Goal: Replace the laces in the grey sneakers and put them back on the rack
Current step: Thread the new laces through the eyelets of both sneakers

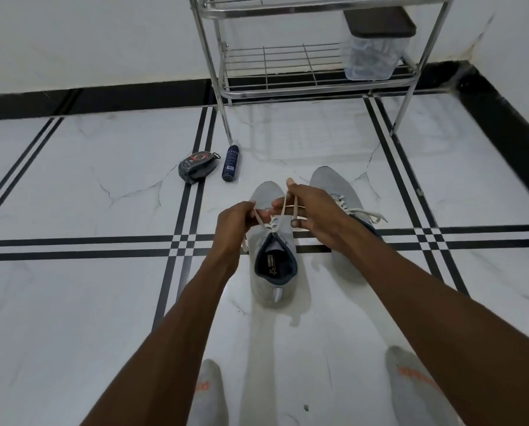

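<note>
Head view: left hand (235, 221) and right hand (310, 207) each pinch an end of the cream flat lace (283, 207) above the near grey knit sneaker (274, 265) on the white marble floor (103, 302); the second grey sneaker (333, 186) sits just beside, before the chrome wire rack (287, 72).

Second sneaker (333, 186) half behind right forearm (rack (287, 90) top cropped).

A spray can (230, 162) lies beside a dark pouch (198, 166).
</note>
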{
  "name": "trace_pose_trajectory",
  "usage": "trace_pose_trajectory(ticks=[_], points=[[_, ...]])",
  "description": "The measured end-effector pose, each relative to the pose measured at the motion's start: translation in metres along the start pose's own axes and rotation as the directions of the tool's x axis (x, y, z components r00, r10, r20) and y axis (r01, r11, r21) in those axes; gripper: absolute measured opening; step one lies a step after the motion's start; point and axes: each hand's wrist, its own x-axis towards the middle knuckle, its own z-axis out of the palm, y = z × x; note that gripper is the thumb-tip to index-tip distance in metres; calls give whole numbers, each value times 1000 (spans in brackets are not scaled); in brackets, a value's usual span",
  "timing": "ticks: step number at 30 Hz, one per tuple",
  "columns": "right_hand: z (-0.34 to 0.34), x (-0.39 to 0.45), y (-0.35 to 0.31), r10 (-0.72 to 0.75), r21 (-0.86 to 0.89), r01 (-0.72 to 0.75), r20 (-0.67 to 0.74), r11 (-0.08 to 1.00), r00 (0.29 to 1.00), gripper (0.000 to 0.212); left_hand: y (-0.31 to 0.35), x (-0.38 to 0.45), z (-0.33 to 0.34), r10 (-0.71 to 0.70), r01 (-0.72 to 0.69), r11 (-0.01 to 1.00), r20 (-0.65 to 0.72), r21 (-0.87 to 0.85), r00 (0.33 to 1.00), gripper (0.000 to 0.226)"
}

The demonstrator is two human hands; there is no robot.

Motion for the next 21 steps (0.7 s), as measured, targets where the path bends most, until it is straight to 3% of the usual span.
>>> trace_pose_trajectory(ticks=[2, 4, 8, 15, 21], points=[[3, 3, 0, 9, 10, -9, -30, 1000, 1000, 30, 0, 4, 3, 4, -4, 1000, -5, -18, 1000, 29], [6, 6, 6, 11, -86, -15, -47, 996, 999, 23, -3, 8, 4, 21, -21, 1000, -5, -10, 1000, 26], [12, 10, 18, 25, -141, -29, -27, 990, 999, 29, -13, 11, 4, 47, -50, 992, 27, 113, 999, 26], [19, 13, 17, 107, -64, -123, -214, 990, 971, 28, -14, 3, 5, 163, -180, 966, 104, 187, 981, 28], [17, 17, 19, 61, -87, -83, -232, 993, 971, 9, -14, 7, 5, 209, -229, 947, 110, 223, 972, 11]])
